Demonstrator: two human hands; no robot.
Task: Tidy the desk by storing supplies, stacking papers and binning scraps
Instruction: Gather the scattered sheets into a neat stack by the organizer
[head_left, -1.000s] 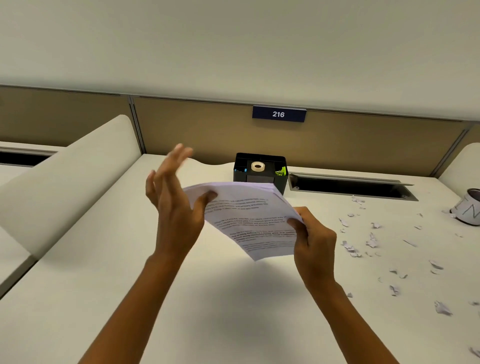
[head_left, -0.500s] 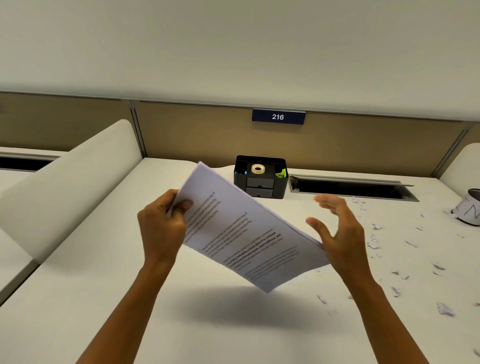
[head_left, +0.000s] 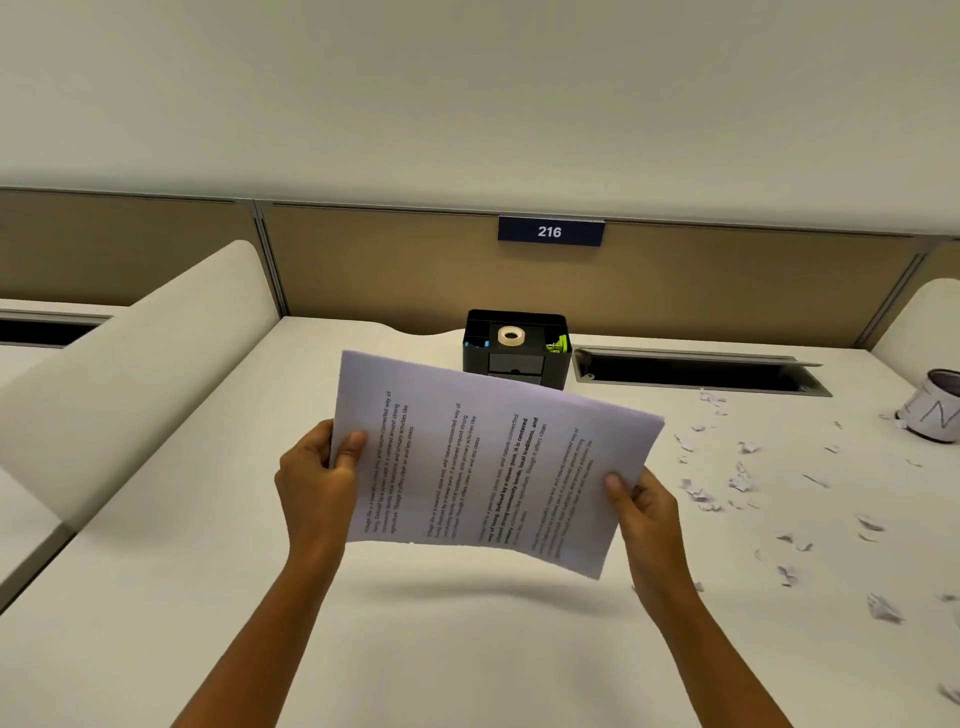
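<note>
A stack of printed papers (head_left: 483, 462) hangs in the air above the white desk (head_left: 208, 571), text running sideways. My left hand (head_left: 319, 480) grips its left edge, thumb on top. My right hand (head_left: 641, 506) pinches its lower right corner. Behind the papers stands a black desk organiser (head_left: 517, 348) holding a tape roll (head_left: 511, 336) and green clips (head_left: 557, 344). Several torn paper scraps (head_left: 737, 483) lie scattered on the desk to the right.
A small white bin (head_left: 935, 413) lies tipped on its side at the far right. An open cable slot (head_left: 696, 371) runs along the back of the desk. A rounded white divider (head_left: 130, 384) borders the left side, a tan partition with plate 216 the back.
The papers turned from a slanted hold to lie flatter and sideways. My right hand, open and off the stack half a second ago, now grips its lower right corner.
</note>
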